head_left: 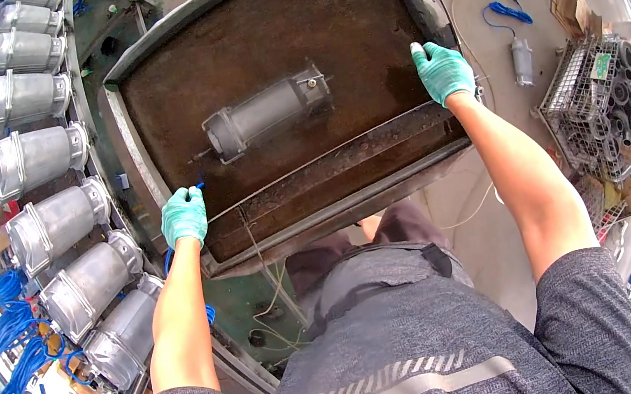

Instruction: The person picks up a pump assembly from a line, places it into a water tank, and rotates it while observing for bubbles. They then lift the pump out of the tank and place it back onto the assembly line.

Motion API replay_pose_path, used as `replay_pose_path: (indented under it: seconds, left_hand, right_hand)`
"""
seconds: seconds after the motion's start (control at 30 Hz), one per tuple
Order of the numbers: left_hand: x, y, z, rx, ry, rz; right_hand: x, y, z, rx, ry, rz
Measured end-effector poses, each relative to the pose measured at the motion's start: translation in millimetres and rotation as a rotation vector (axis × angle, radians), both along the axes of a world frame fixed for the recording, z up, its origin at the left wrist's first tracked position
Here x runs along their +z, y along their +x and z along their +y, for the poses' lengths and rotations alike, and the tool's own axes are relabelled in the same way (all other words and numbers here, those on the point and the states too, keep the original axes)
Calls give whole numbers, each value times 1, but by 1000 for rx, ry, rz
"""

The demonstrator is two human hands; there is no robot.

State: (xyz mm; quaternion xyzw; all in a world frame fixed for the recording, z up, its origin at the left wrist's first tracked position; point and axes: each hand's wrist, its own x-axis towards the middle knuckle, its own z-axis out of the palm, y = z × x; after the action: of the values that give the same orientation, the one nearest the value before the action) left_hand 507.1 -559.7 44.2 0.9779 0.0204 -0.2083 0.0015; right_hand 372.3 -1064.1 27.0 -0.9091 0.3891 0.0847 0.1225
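A large rusty metal tray (pixel 401 158) lies in front of me with a grey metal cylinder housing (pixel 268 111) lying on its side near the middle. My left hand (pixel 184 216), in a teal glove, grips the tray's near left rim. My right hand (pixel 442 71), also in a teal glove, rests on the tray's right rim with the fingers spread over the edge. A thin blue wire runs from the cylinder's left end toward my left hand.
A row of several grey metal cylinder housings (pixel 57 223) with blue cables (pixel 0 333) lines the left side. A wire basket of dark round parts (pixel 608 98) stands at the right. One more cylinder with a blue cable (pixel 522 58) lies on the floor beyond the tray.
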Motion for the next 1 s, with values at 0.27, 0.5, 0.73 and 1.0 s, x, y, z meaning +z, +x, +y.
replay_pose_path:
  seconds: [0.27, 0.5, 0.73, 1.0]
  left_hand:
    - [0, 1, 0, -2, 8, 12]
    - [0, 0, 1, -20, 4, -9]
    - [0, 1, 0, -8, 24, 17]
    - [1, 2, 0, -4, 27, 30]
  right_hand:
    - [2, 1, 1, -1, 3, 7]
    - [1, 1, 0, 6, -6, 14]
    - [-1, 1, -1, 8, 2, 17]
    - [5, 2, 2, 3, 10, 24]
